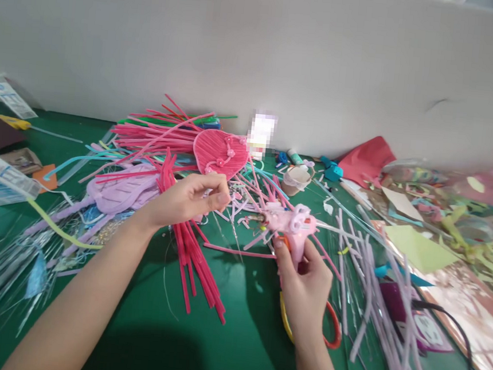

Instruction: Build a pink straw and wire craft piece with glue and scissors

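My right hand (306,288) is wrapped round the handle of a pink glue gun (289,220), its nozzle pointing left and a clear glue stick (337,230) sticking out behind. My left hand (196,199) is closed, its fingertips curled in to the thumb; anything between them is too small or hidden to make out. Behind it lies a pink heart (219,151) of pipe cleaners with small flower shapes on it. A bundle of deep pink pipe cleaners (198,270) runs beneath my left wrist. Under my right hand, scissors (333,326) show red and yellow handles.
Lilac pipe cleaners (363,299) and a purple device (395,307) with a black cord lie right. A paper cup (296,179) stands behind the glue gun. Lilac braided work (121,188) and silvery strands (0,284) lie left. Paper scraps (426,247) crowd the far right.
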`<state>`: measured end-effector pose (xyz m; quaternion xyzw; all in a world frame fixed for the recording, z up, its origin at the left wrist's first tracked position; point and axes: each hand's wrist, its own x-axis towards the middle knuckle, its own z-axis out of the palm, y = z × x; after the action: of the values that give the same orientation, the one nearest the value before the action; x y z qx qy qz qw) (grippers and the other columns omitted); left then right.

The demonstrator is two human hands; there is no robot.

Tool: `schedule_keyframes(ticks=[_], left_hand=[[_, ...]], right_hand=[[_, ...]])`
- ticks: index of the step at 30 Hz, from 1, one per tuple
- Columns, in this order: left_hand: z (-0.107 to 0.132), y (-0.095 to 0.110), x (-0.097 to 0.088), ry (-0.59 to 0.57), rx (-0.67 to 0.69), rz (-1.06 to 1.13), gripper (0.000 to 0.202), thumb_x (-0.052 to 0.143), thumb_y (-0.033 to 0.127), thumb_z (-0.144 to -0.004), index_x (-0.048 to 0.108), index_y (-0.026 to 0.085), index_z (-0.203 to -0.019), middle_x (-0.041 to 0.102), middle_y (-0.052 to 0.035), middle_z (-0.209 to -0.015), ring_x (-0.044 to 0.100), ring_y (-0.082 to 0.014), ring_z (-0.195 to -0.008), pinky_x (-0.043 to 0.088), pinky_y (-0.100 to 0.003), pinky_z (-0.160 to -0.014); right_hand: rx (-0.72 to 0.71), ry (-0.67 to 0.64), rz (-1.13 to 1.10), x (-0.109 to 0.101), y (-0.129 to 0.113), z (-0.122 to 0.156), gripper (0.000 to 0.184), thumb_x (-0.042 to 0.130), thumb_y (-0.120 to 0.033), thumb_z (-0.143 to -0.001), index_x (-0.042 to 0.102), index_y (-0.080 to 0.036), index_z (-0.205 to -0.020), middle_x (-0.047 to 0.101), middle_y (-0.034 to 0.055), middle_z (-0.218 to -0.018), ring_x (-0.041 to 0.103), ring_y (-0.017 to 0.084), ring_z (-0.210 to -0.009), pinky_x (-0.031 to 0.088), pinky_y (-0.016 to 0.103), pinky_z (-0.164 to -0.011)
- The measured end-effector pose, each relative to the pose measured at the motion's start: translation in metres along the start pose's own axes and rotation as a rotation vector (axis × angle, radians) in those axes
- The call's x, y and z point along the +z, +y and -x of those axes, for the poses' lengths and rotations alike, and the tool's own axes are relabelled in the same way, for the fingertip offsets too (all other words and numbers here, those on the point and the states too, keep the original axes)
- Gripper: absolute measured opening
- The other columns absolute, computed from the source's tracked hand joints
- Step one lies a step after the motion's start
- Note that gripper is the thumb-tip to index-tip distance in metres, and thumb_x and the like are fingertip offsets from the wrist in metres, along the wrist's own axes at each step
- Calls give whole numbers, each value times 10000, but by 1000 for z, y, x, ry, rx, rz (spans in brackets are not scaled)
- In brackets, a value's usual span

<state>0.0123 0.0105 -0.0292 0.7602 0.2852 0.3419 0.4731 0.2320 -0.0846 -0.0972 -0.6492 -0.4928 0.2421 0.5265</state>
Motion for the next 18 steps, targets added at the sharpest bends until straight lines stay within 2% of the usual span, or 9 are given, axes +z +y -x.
schedule_keyframes(ticks=[3, 5, 7, 9, 12, 14, 16, 18], left_hand=[[2, 13, 1, 30, 13, -76, 416, 563, 534, -893, 562, 194, -653, 511, -13, -690, 464, -170, -710, 394, -312, -725], [2, 17, 1, 33, 3, -121, 425, 560, 543, -887, 558, 193, -645, 516, -12, -690, 467, -170, -714, 400, -306, -733], [1, 18, 1, 48, -33, -158, 411, 555, 531, -888, 544, 193, -654, 508, 0, -679, 470, -158, -689, 399, -282, -687], [1, 17, 1, 91, -117, -232, 406, 550, 516, -890, 502, 194, -646, 456, 26, -634, 436, -132, -614, 358, -251, -586], [3, 17, 1, 195, -259, -415, 444, 532, 509, -899, 405, 200, -605, 356, 51, -559, 344, -103, -511, 244, -242, -478], [4, 17, 2, 248, -305, -506, 461, 522, 494, -908, 368, 202, -588, 320, 56, -526, 307, -98, -477, 198, -252, -457], [4, 17, 5, 284, -315, -523, 448, 524, 467, -912, 376, 200, -584, 322, 56, -511, 299, -96, -461, 190, -253, -453], [2, 17, 12, 317, -327, -446, 401, 519, 444, -920, 428, 200, -615, 349, 56, -513, 316, -98, -459, 214, -243, -453]], right_hand=[[176, -190, -149, 1, 1, -3, 346, 658, -508, -819, 566, -180, -757, 395, -66, -549, 369, 103, -486, 278, 224, -429], [180, -215, -164, 2, 0, -2, 346, 668, -506, -811, 569, -178, -766, 405, -66, -560, 360, 98, -489, 277, 221, -431], [109, -140, -129, 2, -2, 1, 338, 668, -489, -813, 559, -176, -743, 417, -61, -569, 354, 95, -495, 271, 222, -434], [20, 2, -50, 0, -5, 2, 337, 662, -465, -822, 523, -185, -696, 399, -63, -561, 343, 93, -492, 263, 226, -433], [-173, 263, 185, -5, -8, 0, 394, 698, -414, -800, 410, -212, -623, 361, -66, -565, 325, 92, -506, 282, 234, -464], [-273, 353, 323, -8, -11, -4, 439, 725, -413, -775, 365, -220, -612, 369, -60, -590, 330, 94, -519, 307, 241, -493], [-249, 301, 322, -10, -15, -7, 420, 702, -462, -787, 398, -219, -627, 386, -55, -593, 338, 97, -507, 313, 244, -480], [-124, 157, 194, -10, -21, -6, 364, 634, -513, -833, 488, -209, -695, 430, -52, -569, 386, 106, -477, 327, 240, -448]])
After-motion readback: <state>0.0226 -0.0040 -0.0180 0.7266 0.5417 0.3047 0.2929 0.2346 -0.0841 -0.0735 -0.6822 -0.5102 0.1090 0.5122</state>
